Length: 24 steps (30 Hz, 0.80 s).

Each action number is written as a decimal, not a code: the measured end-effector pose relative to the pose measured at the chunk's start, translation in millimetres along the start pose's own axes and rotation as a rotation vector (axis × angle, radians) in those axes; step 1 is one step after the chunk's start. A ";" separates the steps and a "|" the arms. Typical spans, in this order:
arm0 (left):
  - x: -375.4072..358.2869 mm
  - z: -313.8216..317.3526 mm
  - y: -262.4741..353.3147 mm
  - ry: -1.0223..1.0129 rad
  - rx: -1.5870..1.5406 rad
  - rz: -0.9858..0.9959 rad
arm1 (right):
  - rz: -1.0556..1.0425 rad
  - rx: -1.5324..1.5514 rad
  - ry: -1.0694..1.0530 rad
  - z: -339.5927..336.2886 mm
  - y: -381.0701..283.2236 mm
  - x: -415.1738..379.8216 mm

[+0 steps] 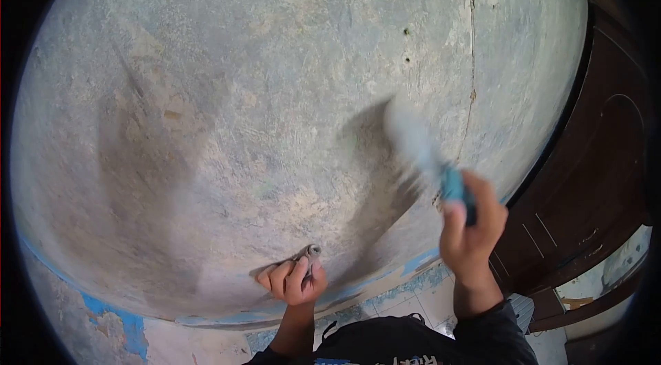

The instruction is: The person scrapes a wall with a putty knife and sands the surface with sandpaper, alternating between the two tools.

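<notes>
My right hand (475, 231) is closed around the teal handle of a hand tool (451, 183). Its pale, flat head (407, 132) is smeared by motion and widens away from the grip. That head is over the grey wall (275, 110), with a dark shadow beside it. Lower down and to the left, my left hand (297, 282) is closed on a small grey rolled-up piece (314, 250), its round hollow end showing above the thumb. The fingers of this hand are close against the lower wall.
A long vertical crack (472, 48) runs down the wall's right side, and two small holes (407, 45) lie left of it. Blue paint patches (117, 324) show along the wall's base. A dark brown wooden door (585, 152) is at right, above pale floor tiles (406, 303).
</notes>
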State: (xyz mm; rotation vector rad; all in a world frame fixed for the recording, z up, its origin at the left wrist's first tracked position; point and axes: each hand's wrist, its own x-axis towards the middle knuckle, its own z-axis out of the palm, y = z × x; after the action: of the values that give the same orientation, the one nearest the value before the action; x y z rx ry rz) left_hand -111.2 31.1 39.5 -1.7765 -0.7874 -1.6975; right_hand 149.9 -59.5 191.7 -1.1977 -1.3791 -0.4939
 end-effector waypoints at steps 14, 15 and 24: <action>68.1 -0.6 61.0 0.004 0.001 -0.224 | 0.399 0.259 -0.247 -4.1 54.8 -105.8; 79.3 1.8 64.8 0.005 0.010 -0.201 | 0.419 0.251 -0.236 -9.2 63.8 -112.3; 138.3 53.0 89.4 0.135 0.114 -0.165 | 0.497 0.312 -0.415 -41.6 110.5 -123.8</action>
State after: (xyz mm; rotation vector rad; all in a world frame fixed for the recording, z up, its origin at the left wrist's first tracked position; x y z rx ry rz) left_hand -5.5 15.1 175.5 -1.5395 -0.9725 -1.8177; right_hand 237.9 -97.0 49.8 -1.3642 -1.3677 0.3265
